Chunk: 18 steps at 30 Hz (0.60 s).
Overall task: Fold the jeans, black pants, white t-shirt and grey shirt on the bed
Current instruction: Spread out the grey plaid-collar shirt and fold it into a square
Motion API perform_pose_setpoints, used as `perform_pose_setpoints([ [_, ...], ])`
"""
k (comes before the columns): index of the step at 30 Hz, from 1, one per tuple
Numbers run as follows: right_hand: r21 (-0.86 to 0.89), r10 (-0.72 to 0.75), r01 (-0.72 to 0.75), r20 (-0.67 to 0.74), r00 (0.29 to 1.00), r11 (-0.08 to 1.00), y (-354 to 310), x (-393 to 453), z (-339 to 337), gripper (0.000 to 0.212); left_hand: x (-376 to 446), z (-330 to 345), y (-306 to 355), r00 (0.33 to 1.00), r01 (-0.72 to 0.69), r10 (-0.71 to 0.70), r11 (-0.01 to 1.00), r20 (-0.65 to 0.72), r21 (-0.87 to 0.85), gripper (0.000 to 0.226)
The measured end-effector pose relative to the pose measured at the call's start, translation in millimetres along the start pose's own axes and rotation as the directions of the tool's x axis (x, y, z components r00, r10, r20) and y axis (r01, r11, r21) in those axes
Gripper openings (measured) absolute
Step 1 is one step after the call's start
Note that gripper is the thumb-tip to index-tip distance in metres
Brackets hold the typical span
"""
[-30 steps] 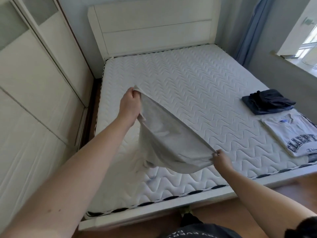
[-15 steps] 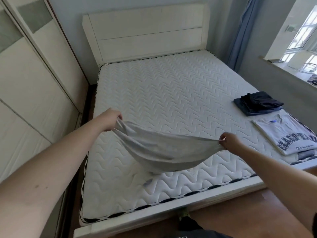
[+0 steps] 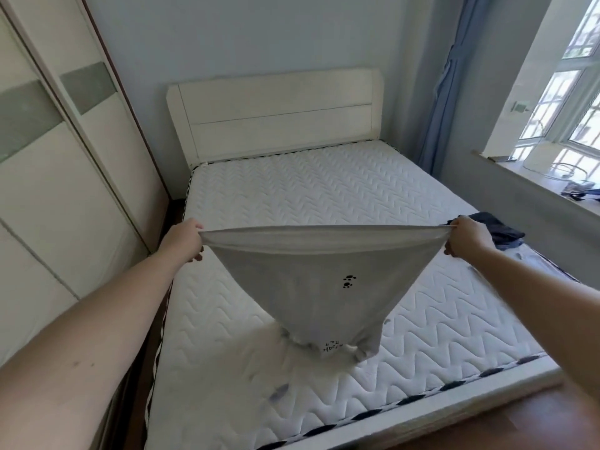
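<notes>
Grey cloth is stretched between the two hands: the shirt (image 3: 311, 280) is held up in the air over the near half of the bed (image 3: 324, 196). One end of its top edge is pinched by the left hand (image 3: 183, 240), the other end by the right hand (image 3: 467, 237), both with curled fingers. The top edge is pulled almost straight, so the long axis runs from left to right, across the bed and level with the hands. The hands are wide apart and at about the same height, and neither is clearly nearer to the cloth than the other.

From this edge the shirt hangs down and narrows to a bunched lower end, which seems to touch the mattress close to the foot of the bed. A small black print like paw marks is seen near the middle, and some small letters are seen at the bunched end. The cloth looks soft and thin. For laying it flat, a move forward and down is probably needed.

Dark folded pants (image 3: 496, 233) lie just behind the right hand.
</notes>
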State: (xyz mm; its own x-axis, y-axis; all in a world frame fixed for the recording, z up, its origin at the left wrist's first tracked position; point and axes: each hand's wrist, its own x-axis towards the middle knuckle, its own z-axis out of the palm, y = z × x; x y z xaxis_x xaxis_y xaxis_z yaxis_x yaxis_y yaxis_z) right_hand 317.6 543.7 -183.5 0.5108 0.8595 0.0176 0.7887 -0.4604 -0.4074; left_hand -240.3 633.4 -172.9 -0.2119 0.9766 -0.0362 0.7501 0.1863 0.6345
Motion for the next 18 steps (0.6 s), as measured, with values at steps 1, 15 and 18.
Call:
perform_pose_setpoints([
  [1, 0.069, 0.022, -0.022, -0.003, 1.000, 0.997, -2, 3, -5, 0.015, 4, -3, 4, 1.000, 0.019, -0.020, 0.997, -0.006, -0.068, 0.031],
  [15, 0.754, 0.206, -0.235, 0.134, 0.969, 0.613, -16, 42, -15, 0.022, 41, 8, 48, 0.992, 0.127, -0.113, 0.847, 0.059, -0.517, 0.030],
  [18, 0.750, 0.242, -0.229, 0.094, 0.966, 0.621, -7, 65, -7, 0.024, 61, 17, 50, 0.992, 0.120, -0.122, 0.883, 0.025, -0.454, 0.032],
])
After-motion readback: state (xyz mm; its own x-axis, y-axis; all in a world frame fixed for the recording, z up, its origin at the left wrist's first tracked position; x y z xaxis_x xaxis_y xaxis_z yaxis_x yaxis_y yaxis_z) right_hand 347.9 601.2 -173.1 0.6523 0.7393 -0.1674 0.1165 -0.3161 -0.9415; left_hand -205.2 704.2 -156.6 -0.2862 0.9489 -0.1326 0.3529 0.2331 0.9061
